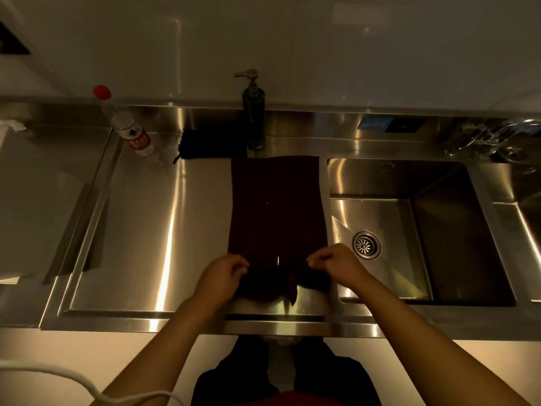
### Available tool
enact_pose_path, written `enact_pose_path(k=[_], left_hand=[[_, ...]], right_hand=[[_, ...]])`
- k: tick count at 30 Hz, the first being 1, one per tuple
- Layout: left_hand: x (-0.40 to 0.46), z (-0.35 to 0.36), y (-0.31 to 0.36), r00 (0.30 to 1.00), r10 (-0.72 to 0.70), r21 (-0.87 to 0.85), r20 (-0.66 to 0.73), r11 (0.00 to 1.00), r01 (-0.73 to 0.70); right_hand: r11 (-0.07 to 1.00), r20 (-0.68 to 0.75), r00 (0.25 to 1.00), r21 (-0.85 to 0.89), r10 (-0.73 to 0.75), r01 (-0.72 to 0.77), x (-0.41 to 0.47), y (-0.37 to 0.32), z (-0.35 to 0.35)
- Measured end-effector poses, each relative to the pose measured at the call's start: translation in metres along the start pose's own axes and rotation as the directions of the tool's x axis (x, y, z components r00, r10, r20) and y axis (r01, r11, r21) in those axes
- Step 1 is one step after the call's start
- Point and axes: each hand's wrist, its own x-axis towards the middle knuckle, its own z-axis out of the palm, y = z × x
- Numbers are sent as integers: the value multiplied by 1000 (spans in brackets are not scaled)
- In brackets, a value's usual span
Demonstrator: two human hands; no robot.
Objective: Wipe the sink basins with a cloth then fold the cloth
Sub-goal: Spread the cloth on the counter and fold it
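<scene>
the cloth (276, 209), dark maroon, lies spread flat on the steel surface (164, 206) just left of the sink basin (456, 230), its long side running away from the person. the placement suits folding: a flat, dry-looking area beside the basin gives room to lay the fabric out square

the left hand (224, 275) has its fingers curled and pinching the near edge of the cloth toward its left side. the right hand (336, 263) is likewise curled, pinching the same near edge toward its right side. the two grips sit apart, which keeps the edge taut and level; the near end appears slightly bunched and lifted between them

judgement: the wiping stage looks finished and the fold is in hand, probably carrying the near edge over toward the far edge. risk noted: uneven lift would skew the corners

also present along the back of the surface: a pump dispenser (254, 118) just behind the far edge of the cloth, a clear bottle with a red cap (128, 127), and a dark pouch (210, 143) between them. the basin drain (366, 245) is uncovered
</scene>
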Motion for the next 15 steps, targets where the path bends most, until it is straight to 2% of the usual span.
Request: enact_pose_path(k=[2,4,6,9,15], left_hand=[[20,-11,7,983,27,49,-183,999,-19],[34,-16,12,967,62,82,-249,996,-42],[40,-13,17,981,120,121,-151,987,-102],[38,6,22,977,209,235,43,948,-213],[50,33,34,970,237,291,54,925,-242]], right_hand=[[999,-213,977,35,1,6,15,-10,-3],[1000,-332,943,6,10,-8,26,-14,-2],[1000,-350,936,-14,13,-19,34,-12,2],[1000,-274,962,-24,6,-13,39,-6,9],[966,-281,945,-238,-167,100,43,6,18]])
